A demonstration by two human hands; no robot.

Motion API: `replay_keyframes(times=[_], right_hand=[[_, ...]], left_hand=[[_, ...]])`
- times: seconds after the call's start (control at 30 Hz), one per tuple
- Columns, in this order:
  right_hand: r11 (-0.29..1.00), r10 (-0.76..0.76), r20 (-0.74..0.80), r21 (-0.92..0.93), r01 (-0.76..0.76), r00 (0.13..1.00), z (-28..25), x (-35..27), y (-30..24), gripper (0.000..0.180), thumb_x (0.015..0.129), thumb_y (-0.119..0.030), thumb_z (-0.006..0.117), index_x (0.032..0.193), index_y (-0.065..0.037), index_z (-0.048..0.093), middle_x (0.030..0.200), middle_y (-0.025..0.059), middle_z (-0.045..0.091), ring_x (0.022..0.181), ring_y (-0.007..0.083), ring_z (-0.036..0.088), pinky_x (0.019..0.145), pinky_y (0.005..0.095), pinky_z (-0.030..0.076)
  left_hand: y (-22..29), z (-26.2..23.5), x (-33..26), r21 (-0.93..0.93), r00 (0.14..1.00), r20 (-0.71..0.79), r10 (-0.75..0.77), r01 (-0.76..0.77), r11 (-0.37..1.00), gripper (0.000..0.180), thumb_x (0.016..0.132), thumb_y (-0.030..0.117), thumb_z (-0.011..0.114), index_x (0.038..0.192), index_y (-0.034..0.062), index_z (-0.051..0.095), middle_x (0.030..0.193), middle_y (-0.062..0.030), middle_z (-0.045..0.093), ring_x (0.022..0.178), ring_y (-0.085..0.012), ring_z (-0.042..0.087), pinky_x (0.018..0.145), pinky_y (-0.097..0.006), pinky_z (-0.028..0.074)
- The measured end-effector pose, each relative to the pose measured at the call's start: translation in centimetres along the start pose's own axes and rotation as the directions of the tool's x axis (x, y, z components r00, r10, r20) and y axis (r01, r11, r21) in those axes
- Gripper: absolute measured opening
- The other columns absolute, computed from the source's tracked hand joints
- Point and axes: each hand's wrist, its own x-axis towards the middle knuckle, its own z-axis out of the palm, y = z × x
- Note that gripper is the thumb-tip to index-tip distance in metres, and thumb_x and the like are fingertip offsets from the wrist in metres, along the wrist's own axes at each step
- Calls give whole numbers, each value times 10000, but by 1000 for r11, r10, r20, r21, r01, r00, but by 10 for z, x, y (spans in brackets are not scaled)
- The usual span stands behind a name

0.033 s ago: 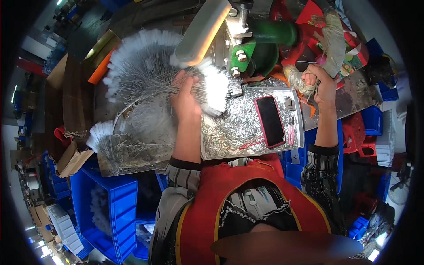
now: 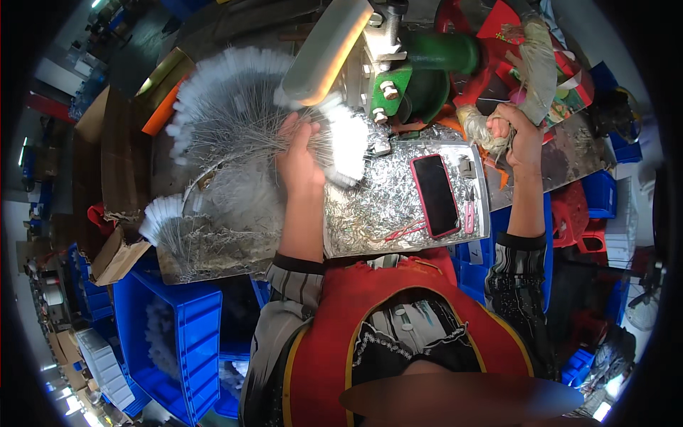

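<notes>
My left hand (image 2: 300, 153) is curled among thin metal wire stems, its fingertips closed on a wire-stemmed brush; exactly which stem it grips is hidden in the tangle. A large fan of white-bristled brushes (image 2: 228, 82) spreads to its left, and brightly lit white bristles (image 2: 347, 146) lie just right of it. On the right, my right hand (image 2: 521, 135) is wrapped round a cloth-bound lever handle (image 2: 473, 121) beside a green machine (image 2: 413, 85) with bolts. A slanted lamp (image 2: 327, 53) glows above the bristles.
A metal tray (image 2: 377, 213) strewn with shiny wire bits carries a red-cased phone (image 2: 435, 196) and a small pink-handled tool (image 2: 469, 213). More brushes (image 2: 163, 217) lie at the left table edge. Cardboard boxes (image 2: 114, 156) stand left; a blue bin (image 2: 196, 349) sits below.
</notes>
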Motion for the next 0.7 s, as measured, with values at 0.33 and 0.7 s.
replay_keyframes(times=[0.33, 0.7], right_hand=[[996, 23, 52, -87, -19, 998, 5, 0, -16, 263, 723, -62, 548, 476, -27, 466, 465, 66, 433, 472, 178, 473, 539, 288, 408], [987, -144, 116, 84, 135, 983, -14, 7, 33, 92, 715, -27, 574, 642, 18, 540, 476, 57, 459, 446, 160, 471, 508, 292, 423]], left_hand=[[-1, 1, 2, -44, 998, -57, -7, 4, 999, 344, 757, -68, 556, 1088, -70, 463, 974, -184, 550, 783, -191, 573, 742, -285, 502], [16, 3, -1, 126, 986, 32, -164, 159, 979, 354, 753, 48, 630, 1061, -49, 484, 895, -99, 585, 784, -176, 588, 668, -272, 503]])
